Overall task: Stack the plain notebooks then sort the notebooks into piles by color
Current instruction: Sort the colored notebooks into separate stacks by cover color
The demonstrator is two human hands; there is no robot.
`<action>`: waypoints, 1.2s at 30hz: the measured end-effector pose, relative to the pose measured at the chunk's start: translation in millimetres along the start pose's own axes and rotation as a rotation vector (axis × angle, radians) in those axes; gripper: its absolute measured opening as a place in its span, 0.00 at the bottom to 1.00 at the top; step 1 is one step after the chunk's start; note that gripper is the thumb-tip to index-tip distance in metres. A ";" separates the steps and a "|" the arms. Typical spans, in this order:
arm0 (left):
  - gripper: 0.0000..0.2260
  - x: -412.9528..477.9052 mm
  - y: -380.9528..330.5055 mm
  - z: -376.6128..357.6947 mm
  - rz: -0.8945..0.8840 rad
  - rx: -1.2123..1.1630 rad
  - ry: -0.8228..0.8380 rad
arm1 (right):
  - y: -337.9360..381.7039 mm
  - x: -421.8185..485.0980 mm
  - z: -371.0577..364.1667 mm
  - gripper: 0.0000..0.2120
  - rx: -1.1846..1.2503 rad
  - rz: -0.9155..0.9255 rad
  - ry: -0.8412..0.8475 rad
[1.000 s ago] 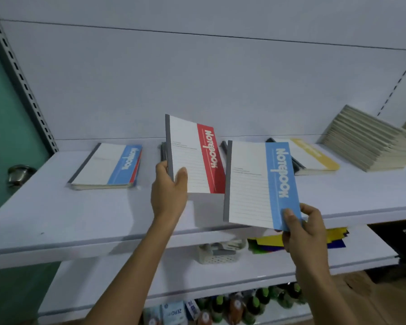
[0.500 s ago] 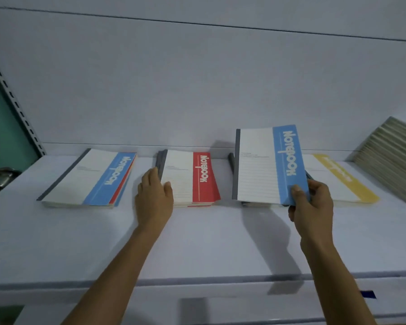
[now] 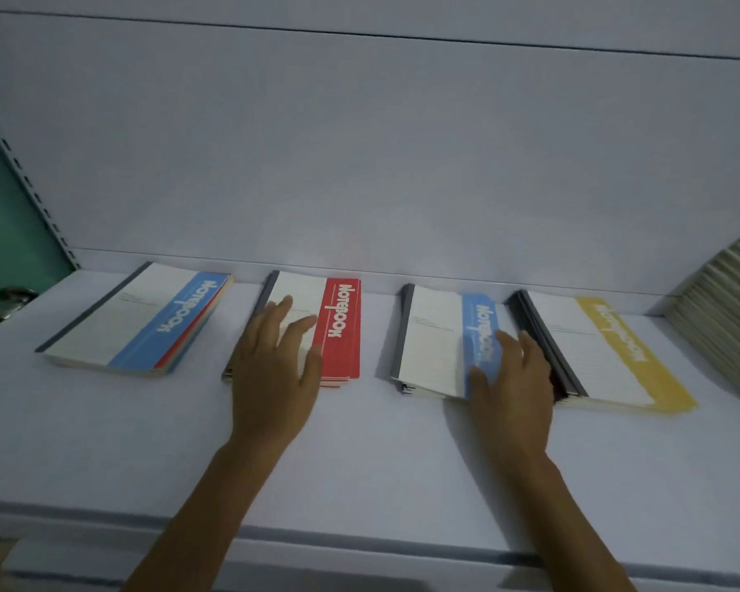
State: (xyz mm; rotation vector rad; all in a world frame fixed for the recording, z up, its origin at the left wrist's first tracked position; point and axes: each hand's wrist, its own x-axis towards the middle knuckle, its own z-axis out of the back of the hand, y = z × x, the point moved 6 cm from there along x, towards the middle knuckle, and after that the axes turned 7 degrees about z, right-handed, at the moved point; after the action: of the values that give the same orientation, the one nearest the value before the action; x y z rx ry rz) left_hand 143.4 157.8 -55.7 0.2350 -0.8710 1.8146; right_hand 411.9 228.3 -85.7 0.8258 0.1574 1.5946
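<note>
White shelf [image 3: 103,442], white back panel [image 3: 359,143] behind. Head view: four notebook piles in row along far edge. Leftmost, blue-topped pile [image 3: 137,322] with red covers beneath; then red pile [image 3: 342,331], blue pile [image 3: 432,339], yellow pile [image 3: 607,348]. Plain notebooks [image 3: 727,309] stacked at right. Left hand [image 3: 274,373] flat on red pile, fingers spread straight. Right hand [image 3: 518,390] over blue pile's near right edge, thumb on blue band; gripping or only touching, cannot tell.
</note>
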 end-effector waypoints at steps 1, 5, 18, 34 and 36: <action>0.18 -6.1 -9.4 -4.6 0.004 -0.009 0.043 | 0.2 4.2 -2.4 0.24 -0.048 0.032 0.050; 0.24 -31.0 -18.1 -36.2 -0.028 0.129 0.216 | -3.1 13.3 -15.2 0.24 -0.121 0.159 0.278; 0.24 -35.3 -15.1 -43.9 -0.055 0.246 0.194 | -14.9 16.0 -16.2 0.38 -0.084 0.272 0.293; 0.27 -37.3 -18.2 -42.3 -0.020 0.267 0.244 | -2.8 7.0 -14.6 0.36 -0.059 0.477 0.288; 0.27 -37.6 -18.1 -41.5 -0.031 0.279 0.243 | 1.8 6.1 -15.8 0.40 -0.085 0.451 0.377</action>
State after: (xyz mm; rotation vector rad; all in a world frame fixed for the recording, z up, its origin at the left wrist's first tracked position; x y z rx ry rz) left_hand 185.0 160.8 -97.3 0.1976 -0.4413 1.8870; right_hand 401.4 239.0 -93.7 0.5061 0.1775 2.1613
